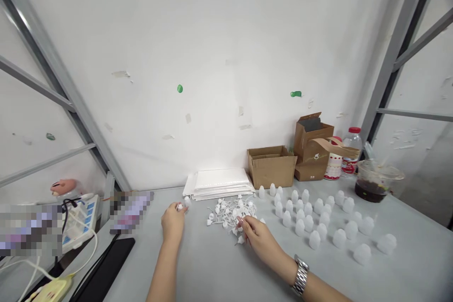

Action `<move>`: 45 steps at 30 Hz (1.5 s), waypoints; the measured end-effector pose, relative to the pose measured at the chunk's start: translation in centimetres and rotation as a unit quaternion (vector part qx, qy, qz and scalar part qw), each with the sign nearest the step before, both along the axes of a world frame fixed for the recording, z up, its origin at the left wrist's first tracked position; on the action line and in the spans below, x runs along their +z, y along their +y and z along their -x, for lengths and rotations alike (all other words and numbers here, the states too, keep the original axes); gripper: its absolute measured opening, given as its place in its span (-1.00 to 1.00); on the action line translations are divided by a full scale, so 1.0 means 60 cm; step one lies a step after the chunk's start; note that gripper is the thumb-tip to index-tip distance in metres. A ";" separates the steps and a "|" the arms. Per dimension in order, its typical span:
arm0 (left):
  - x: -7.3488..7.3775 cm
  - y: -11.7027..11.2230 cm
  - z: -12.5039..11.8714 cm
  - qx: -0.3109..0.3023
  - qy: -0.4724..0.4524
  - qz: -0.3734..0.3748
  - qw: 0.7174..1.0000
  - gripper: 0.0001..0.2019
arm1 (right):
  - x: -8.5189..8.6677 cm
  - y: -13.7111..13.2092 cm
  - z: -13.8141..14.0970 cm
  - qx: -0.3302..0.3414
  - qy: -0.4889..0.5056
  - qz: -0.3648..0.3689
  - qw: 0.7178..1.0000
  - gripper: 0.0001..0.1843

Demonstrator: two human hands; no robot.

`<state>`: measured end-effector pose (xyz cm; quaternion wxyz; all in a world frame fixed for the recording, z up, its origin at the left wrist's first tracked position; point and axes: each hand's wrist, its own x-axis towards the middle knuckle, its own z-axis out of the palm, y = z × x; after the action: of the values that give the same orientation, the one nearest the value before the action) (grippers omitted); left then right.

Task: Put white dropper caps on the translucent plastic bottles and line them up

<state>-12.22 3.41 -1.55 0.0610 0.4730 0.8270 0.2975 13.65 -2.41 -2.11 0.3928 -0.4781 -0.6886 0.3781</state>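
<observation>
My left hand (172, 222) rests on the grey table (212, 269), fingers closed around a small white bottle (184, 204) that sticks out toward the wall. My right hand (255, 234), with a metal watch at the wrist, reaches into a loose pile of small white caps (229, 211); its fingertips pinch at one cap at the pile's near edge. Right of the pile stand several small white capped bottles (311, 219) in rough rows.
A stack of white sheets (220, 182) lies by the wall. Behind the bottles are an open cardboard box (272, 166), a brown paper bag (313, 151), a red-capped bottle (353, 151) and a clear bowl of dark liquid (375, 181). A power strip (83, 219) and cables sit far left.
</observation>
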 end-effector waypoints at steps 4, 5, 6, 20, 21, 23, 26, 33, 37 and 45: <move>0.010 -0.011 -0.010 -0.001 0.014 -0.001 1.000 -0.54 | 0.007 0.003 -0.005 -0.006 -0.040 -0.043 0.998 -0.55; 0.014 -0.016 -0.015 0.003 0.027 -0.007 1.000 -0.46 | 0.010 0.007 -0.010 -0.012 -0.064 -0.070 0.995 -0.55; 0.019 -0.020 -0.021 0.010 0.050 -0.019 0.999 -0.38 | 0.014 0.011 -0.018 -0.024 -0.093 -0.103 0.990 -0.55; 0.039 -0.038 -0.097 -0.229 -0.072 -0.203 0.949 -0.69 | 0.038 0.045 -0.122 -0.314 -0.503 -0.244 0.767 -0.81; 0.034 -0.038 -0.105 -0.289 -0.090 -0.153 0.941 -0.70 | 0.038 0.044 -0.122 -0.308 -0.505 -0.246 0.768 -0.80; 0.025 -0.042 -0.119 -0.364 -0.088 -0.056 0.925 -0.73 | 0.035 0.045 -0.121 -0.295 -0.505 -0.255 0.770 -0.74; 0.022 -0.051 -0.137 -0.390 -0.047 0.006 0.920 -0.78 | 0.027 0.048 -0.120 -0.281 -0.507 -0.261 0.772 -0.70; 0.049 -0.052 -0.092 -0.176 0.049 0.019 0.983 -0.69 | 0.008 0.059 -0.118 -0.269 -0.481 -0.278 0.787 -0.71; 0.043 -0.050 -0.017 0.034 0.122 0.167 0.978 -0.49 | 0.028 0.052 -0.106 -0.257 -0.384 -0.298 0.835 -0.71; 0.018 -0.044 0.013 -0.014 0.101 0.197 0.975 -0.77 | 0.023 -0.018 -0.016 0.050 -0.218 -0.333 0.916 -0.82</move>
<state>-13.01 0.77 -0.45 0.0734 0.4906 0.8648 0.0782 14.63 -3.47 -0.71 0.3498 -0.3559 -0.8660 0.0323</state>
